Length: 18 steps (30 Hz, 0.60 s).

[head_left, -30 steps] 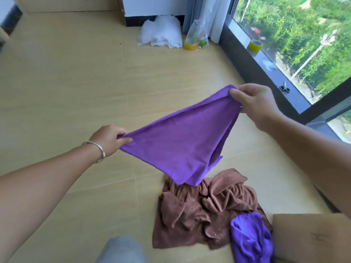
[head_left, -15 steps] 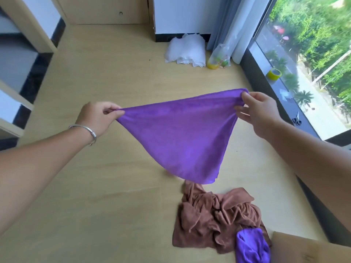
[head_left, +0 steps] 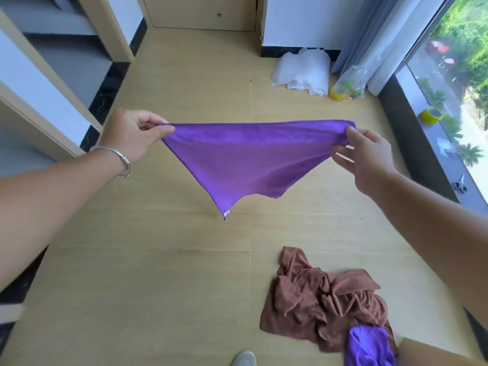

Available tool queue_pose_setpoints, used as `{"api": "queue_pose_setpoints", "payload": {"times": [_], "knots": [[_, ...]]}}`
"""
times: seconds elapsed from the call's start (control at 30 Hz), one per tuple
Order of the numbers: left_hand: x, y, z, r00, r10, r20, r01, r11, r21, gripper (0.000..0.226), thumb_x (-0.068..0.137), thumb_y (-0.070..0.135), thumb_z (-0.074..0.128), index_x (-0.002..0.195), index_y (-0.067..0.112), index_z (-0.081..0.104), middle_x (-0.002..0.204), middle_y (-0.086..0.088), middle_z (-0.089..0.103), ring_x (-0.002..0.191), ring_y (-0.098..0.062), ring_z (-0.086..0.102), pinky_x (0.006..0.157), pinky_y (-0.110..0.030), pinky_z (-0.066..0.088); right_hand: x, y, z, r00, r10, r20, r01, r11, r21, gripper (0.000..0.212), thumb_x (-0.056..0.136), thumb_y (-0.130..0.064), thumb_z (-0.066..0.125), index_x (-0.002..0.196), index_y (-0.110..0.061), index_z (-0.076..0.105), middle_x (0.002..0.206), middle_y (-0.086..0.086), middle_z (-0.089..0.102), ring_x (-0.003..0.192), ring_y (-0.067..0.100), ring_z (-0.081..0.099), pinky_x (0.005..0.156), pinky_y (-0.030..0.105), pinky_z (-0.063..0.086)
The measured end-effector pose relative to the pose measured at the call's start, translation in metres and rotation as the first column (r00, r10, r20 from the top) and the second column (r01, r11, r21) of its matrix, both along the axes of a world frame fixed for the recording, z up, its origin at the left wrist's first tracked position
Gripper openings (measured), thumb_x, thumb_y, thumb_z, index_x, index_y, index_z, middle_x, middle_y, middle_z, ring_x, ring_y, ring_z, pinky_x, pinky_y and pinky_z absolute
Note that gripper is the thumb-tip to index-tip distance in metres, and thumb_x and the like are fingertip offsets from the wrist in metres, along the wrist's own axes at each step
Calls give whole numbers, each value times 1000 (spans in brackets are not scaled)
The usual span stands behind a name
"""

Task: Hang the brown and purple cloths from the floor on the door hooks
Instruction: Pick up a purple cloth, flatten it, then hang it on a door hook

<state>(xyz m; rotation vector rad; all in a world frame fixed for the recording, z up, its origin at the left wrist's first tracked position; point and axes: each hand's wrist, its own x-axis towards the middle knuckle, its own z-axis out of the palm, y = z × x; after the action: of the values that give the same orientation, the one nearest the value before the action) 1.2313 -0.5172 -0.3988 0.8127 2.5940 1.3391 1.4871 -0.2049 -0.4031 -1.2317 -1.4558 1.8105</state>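
A purple cloth (head_left: 245, 159) is pinched at one top corner by the left hand (head_left: 134, 136) and at the other by the right hand (head_left: 367, 157), and is held taut above the floor (head_left: 158, 286). The stretched edge is best kept level for hooking. A brown cloth (head_left: 324, 302) and a second purple cloth (head_left: 369, 347) lie crumpled near the floor's near right corner. A small white tag (head_left: 226, 213) at the hanging tip cannot be read.

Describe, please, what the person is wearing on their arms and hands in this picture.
Both forearms are bare, with no sleeves in view and no gloves on either hand. The left hand has a thin silver bracelet around its wrist, a plain metal band with a small clasp or bead at the lower side. The right hand and its wrist show no bracelet or watch, and no rings are visible.
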Motion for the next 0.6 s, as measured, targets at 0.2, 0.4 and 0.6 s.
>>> {"api": "queue_pose_setpoints", "payload": {"times": [0.2, 0.4, 0.6], "knots": [[60, -69, -44, 995, 11, 96, -4, 997, -73, 13, 79, 29, 77, 72, 37, 69, 75, 11, 70, 64, -2, 59, 67, -14, 48, 61, -60, -58, 995, 46, 92, -43, 999, -27, 15, 95, -21, 54, 82, -18, 59, 78, -2, 61, 73, 15, 64, 71, 31, 59], [148, -136, -105, 975, 48, 218, -4, 980, -199, 8, 80, 23, 76, 75, 28, 71, 59, 22, 64, 53, 6, 53, 51, -2, 36, 149, -131, -140, 971, 63, 230, -39, 993, -107, 15, 94, -23, 57, 81, -18, 62, 73, -1, 66, 72, 14, 65, 62, 27, 56], [208, -185, -178, 939, 71, 337, 28, 960, -279, 12, 81, 20, 75, 71, 27, 71, 54, 21, 60, 50, 3, 50, 49, -5, 34, 212, -184, -211, 931, 84, 356, -35, 989, -142, 16, 90, -26, 63, 76, -19, 67, 65, -1, 67, 70, 19, 65, 74, 39, 54]]}}
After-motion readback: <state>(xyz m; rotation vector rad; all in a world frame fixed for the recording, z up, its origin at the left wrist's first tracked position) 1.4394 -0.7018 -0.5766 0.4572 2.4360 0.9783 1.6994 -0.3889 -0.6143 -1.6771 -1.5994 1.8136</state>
